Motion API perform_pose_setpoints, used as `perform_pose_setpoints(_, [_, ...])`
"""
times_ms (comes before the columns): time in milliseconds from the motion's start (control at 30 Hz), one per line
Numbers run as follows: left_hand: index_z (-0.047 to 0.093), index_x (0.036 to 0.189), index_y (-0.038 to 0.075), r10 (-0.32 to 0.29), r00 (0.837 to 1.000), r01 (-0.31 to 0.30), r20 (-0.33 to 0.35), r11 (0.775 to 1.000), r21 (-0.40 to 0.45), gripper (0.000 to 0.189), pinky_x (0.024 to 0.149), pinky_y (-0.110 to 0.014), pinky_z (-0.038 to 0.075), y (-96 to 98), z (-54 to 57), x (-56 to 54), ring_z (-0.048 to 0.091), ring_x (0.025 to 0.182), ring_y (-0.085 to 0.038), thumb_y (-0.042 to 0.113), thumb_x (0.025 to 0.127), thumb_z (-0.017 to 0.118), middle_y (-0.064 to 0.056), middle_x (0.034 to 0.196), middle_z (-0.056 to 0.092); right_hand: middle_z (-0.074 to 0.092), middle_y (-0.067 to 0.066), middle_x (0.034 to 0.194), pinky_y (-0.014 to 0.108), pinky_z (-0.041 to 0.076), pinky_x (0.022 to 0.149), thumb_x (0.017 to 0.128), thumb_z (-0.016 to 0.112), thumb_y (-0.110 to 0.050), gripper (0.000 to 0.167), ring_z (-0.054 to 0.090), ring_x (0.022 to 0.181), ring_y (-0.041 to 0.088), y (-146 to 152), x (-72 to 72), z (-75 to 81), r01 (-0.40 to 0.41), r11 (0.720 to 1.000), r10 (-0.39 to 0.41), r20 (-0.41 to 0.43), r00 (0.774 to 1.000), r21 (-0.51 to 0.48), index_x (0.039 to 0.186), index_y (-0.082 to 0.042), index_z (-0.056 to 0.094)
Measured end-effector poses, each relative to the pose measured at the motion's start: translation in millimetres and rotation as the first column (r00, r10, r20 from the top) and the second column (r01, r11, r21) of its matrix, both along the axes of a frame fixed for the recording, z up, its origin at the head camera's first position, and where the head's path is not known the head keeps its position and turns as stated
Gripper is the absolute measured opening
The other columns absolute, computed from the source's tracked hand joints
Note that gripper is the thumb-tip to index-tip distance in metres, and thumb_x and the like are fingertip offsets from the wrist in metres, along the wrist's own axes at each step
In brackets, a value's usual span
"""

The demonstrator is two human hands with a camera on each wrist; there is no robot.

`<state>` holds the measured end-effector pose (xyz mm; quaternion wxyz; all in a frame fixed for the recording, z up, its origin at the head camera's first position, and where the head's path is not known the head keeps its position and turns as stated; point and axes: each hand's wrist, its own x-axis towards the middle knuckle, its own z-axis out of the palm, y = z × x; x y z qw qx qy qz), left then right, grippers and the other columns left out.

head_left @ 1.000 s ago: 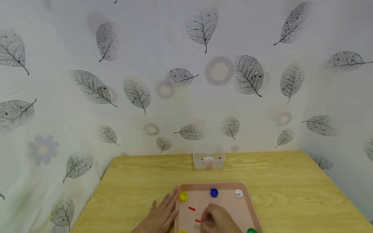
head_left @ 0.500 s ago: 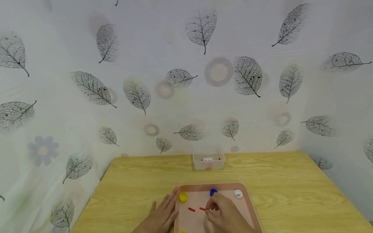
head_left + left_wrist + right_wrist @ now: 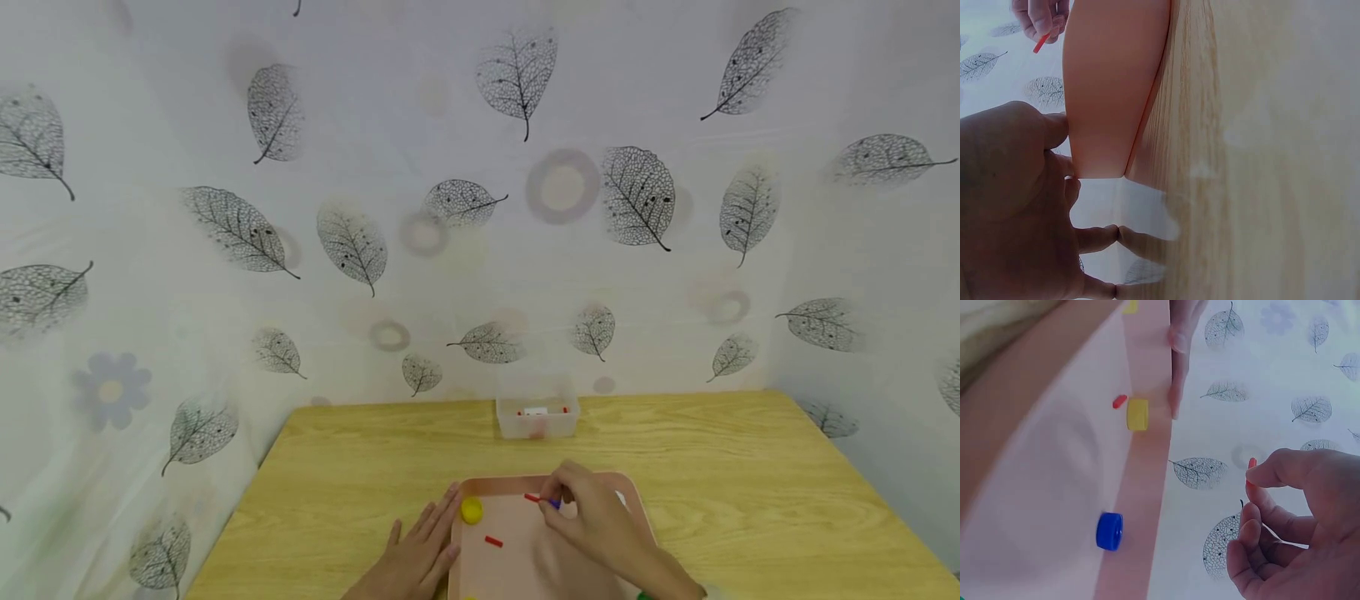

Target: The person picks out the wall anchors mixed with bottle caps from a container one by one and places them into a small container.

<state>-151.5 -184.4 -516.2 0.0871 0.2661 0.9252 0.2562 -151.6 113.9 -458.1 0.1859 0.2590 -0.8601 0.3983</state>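
Observation:
My right hand (image 3: 600,521) pinches a short red stick (image 3: 532,497) between thumb and index finger. It is raised over the far part of the pink tray (image 3: 487,486), and in the head view it overlaps the blue bottle cap (image 3: 555,503). The right wrist view shows that blue cap (image 3: 1109,531) apart from the hand, down in the tray. A second red stick (image 3: 493,542) lies on the tray floor, near a yellow cap (image 3: 471,510) in the far left corner. With fingers straight, my left hand (image 3: 412,550) rests along the tray's left side.
Behind the tray, a clear plastic box (image 3: 537,427) with small red and white pieces stands on the wooden table (image 3: 375,442). A white cap (image 3: 621,497) is mostly hidden by the right hand. A green cap (image 3: 643,596) shows at the bottom edge.
My right hand has lifted the red stick and carried it from the tray's middle toward the far side, past the blue cap. The left hand stays in place.

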Motion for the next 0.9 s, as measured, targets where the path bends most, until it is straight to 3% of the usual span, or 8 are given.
perform_pose_setpoints(200, [0.010,0.167,0.023,-0.003,1.000,0.003,0.001,1.000,-0.003,0.062,0.094,-0.091,0.017,-0.1,-1.0,-0.9,0.033,0.144,-0.051,0.044,0.112,0.031,-0.005,0.172,0.012,0.058,-0.017,0.082,0.023,0.052,0.064,0.081,0.083,-0.007,0.023,0.058,0.075,0.003,5,-11.7,12.1,0.089,0.993,-0.092,0.038,0.995,0.078,0.085,-0.023,0.067])
perform_pose_setpoints(333, [0.011,0.167,0.023,0.002,1.000,-0.002,0.002,1.000,-0.005,0.062,0.094,-0.091,0.017,0.6,0.4,-0.7,0.034,0.144,-0.051,0.044,0.112,0.031,-0.005,0.172,0.013,0.059,-0.012,0.083,0.024,0.051,0.064,0.083,0.080,-0.003,0.019,0.056,0.076,0.007,8,-23.3,15.3,0.031,0.999,-0.034,0.080,0.996,0.037,0.086,-0.017,0.067])
perform_pose_setpoints(467, [0.011,0.167,0.023,0.005,1.000,-0.005,0.002,1.000,-0.006,0.062,0.094,-0.091,0.017,1.2,1.9,-0.2,0.034,0.144,-0.051,0.044,0.112,0.031,-0.006,0.172,0.014,0.060,-0.011,0.083,0.026,0.052,0.066,0.083,0.078,0.000,0.017,0.056,0.076,0.008,11,-35.3,16.8,-0.002,1.000,0.001,0.037,0.999,0.025,0.086,-0.013,0.067])
perform_pose_setpoints(733, [0.010,0.167,0.025,0.009,1.000,-0.008,0.010,1.000,-0.026,0.062,0.095,-0.090,0.017,0.5,1.1,0.4,0.034,0.144,-0.051,0.046,0.112,0.030,-0.004,0.172,0.014,0.060,-0.009,0.082,0.026,0.050,0.066,0.083,0.077,0.002,0.019,0.053,0.074,0.007,12,-55.5,21.7,0.037,0.998,-0.037,-0.001,0.999,0.042,0.085,-0.014,0.066])
perform_pose_setpoints(900, [0.010,0.167,0.024,0.001,1.000,-0.001,0.017,1.000,-0.017,0.062,0.095,-0.090,0.016,0.2,0.9,-0.5,0.032,0.145,-0.052,0.045,0.112,0.030,-0.005,0.172,0.013,0.060,-0.007,0.082,0.027,0.050,0.066,0.084,0.077,0.002,0.016,0.055,0.074,0.013,13,-69.7,21.9,0.068,0.997,-0.068,0.003,0.998,0.034,0.087,-0.011,0.068])
